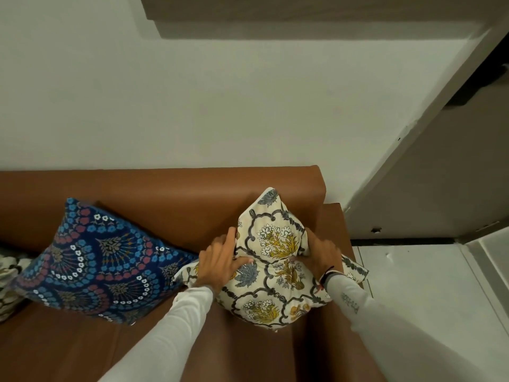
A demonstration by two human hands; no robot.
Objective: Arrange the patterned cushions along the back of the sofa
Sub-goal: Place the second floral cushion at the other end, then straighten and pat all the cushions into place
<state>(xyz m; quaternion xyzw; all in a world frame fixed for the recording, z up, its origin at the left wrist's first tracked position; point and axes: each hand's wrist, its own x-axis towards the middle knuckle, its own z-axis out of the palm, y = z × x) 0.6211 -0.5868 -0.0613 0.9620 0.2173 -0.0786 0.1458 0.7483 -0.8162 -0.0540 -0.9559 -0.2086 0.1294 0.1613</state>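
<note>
The cream floral cushion stands on one corner at lower centre, against the sofa back. My left hand and right hand squeeze its sides — I should press evenly, then turn it square beside the blue cushion.

hands pressing cream cushion, blue cushion beside

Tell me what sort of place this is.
Probably a home living room: a brown sofa against a plain white wall, patterned cushions such as the blue cushion, and a doorway at right.
</note>
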